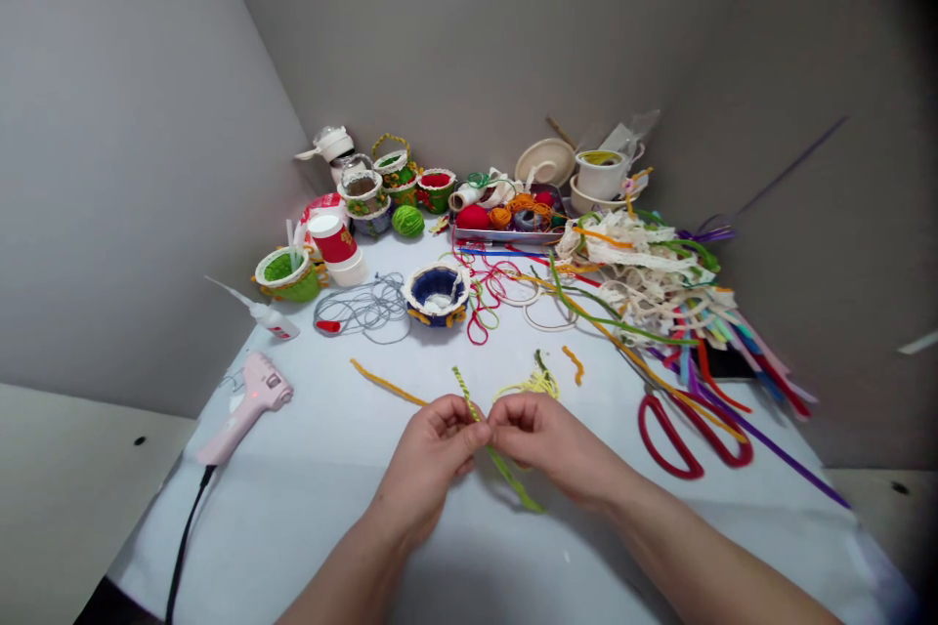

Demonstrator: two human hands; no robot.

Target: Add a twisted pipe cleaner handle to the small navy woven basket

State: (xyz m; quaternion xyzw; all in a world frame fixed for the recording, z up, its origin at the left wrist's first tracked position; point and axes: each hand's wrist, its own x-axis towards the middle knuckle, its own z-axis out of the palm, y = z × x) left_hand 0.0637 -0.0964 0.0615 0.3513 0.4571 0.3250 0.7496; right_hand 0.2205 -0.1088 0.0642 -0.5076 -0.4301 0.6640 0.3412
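Note:
Near the front of the white table, my left hand (444,444) pinches a green pipe cleaner (513,480) with yellow yarn wound round its upper part. The strip slants from upper left to lower right across my fingers. My right hand (538,430) touches it from the other side, thumb and fingertips pressed together at the same spot; a thin strand there is too small to make out. Just beyond my right hand lies a loose heap of pale yellow yarn (532,383). An orange pipe cleaner (385,381) runs in behind my left hand.
A pink glue gun (245,405) with a black cord lies at left. Red-handled scissors (670,439) rest at right beside piled lace and ribbons (652,264). A dark blue basket (438,298) stands mid-table. Behind are yarn balls in a tray (505,236) and several small baskets.

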